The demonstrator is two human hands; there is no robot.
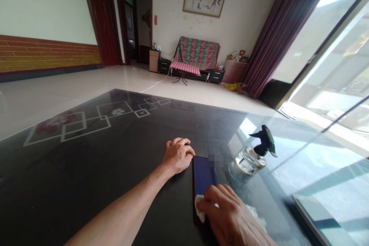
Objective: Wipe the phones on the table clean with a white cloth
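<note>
A flat, dark-edged smartphone with a bluish-purple face (205,175) lies on the black glossy tabletop (121,177). At its upper left corner rests my left hand (179,155), fingers bent, fingertips against the phone's edge. My right hand (227,209) is closed around a white tissue (199,208), pressed to the lower part of the phone, which the hand partly hides. Beyond my right hand stands a clear spray bottle (250,160) with a black trigger head. Some white tissue (256,215) shows behind the right wrist.
A flat tablet-like device (319,219) lies at the lower right. Beyond the table's far edge are a pale tiled floor, a small pink-striped table (185,68) and a cloth-covered object (197,52) on a black cabinet. Glass doors let in light on the right.
</note>
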